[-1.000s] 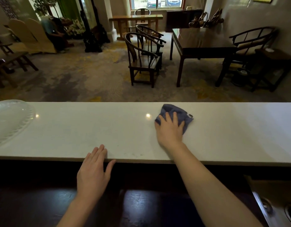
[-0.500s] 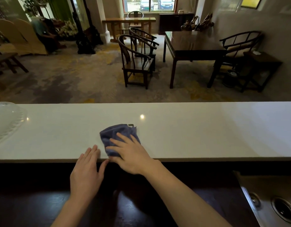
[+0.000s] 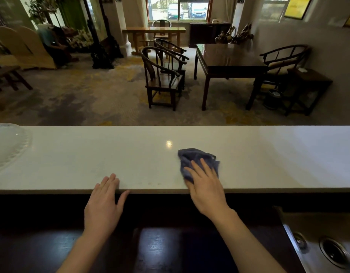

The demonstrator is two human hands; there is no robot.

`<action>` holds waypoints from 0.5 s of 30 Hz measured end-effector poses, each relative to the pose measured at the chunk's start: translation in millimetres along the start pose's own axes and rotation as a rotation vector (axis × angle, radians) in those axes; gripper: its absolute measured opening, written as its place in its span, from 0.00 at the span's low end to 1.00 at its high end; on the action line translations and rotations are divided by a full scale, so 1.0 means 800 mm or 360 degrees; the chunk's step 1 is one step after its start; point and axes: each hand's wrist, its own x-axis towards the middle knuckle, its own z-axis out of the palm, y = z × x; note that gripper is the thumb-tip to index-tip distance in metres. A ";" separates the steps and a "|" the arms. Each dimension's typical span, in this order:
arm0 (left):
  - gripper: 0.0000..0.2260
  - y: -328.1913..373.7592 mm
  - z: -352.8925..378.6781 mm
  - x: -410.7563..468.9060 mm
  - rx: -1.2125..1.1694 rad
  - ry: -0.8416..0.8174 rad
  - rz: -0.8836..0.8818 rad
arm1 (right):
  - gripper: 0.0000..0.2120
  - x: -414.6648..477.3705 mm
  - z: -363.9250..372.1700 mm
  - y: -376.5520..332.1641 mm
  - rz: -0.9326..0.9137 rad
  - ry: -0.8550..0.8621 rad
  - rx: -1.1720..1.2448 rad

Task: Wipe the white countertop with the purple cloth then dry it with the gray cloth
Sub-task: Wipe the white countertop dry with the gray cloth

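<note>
— Right hand (image 3: 206, 191) is lying flat on the purple cloth (image 3: 197, 160), fingers (image 3: 197, 167) spread and pressing down rather than curled around it. Is that how you are seeing it?

— Yes, palm down, nothing gripped. The cloth is sitting bunched on the white bench (image 3: 130, 158), right of the middle, closer to the near edge than the far one, and the heel of that hand is hanging over the near edge.

— And the left hand (image 3: 103, 205)?

— It is resting open too, holding nothing. Its fingertips (image 3: 111, 179) are lying on the bench top at the near edge, and the thumb is pointing off to the side along that edge. The two hands are sitting well apart.

— What else is showing on the bench?

— A clear glass plate (image 3: 6, 146) is sitting at the far left end, well apart from the cloth. A bright spot of light is reflecting off the surface just beyond the cloth.

— And below?

— A metal sink (image 3: 324, 247) is showing at the lower right, under the bench level. Beyond the bench, dark wooden chairs (image 3: 162, 75) are standing beside a dark table (image 3: 229, 60) on the carpet.
</note>
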 end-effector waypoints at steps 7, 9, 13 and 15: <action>0.22 0.008 -0.004 -0.004 -0.0132 -0.0107 -0.0037 | 0.19 -0.009 -0.051 -0.019 0.0474 0.0222 0.1324; 0.21 0.019 -0.009 -0.008 -0.0180 0.0006 0.0049 | 0.26 -0.013 -0.068 -0.024 0.0522 0.0166 0.1614; 0.22 0.057 -0.030 -0.012 -0.0758 0.0090 0.0027 | 0.20 -0.021 -0.097 -0.029 0.0624 0.0006 0.2375; 0.24 0.077 -0.045 -0.009 -0.1122 0.0049 -0.0087 | 0.21 -0.030 -0.111 -0.032 0.0622 -0.0147 0.2613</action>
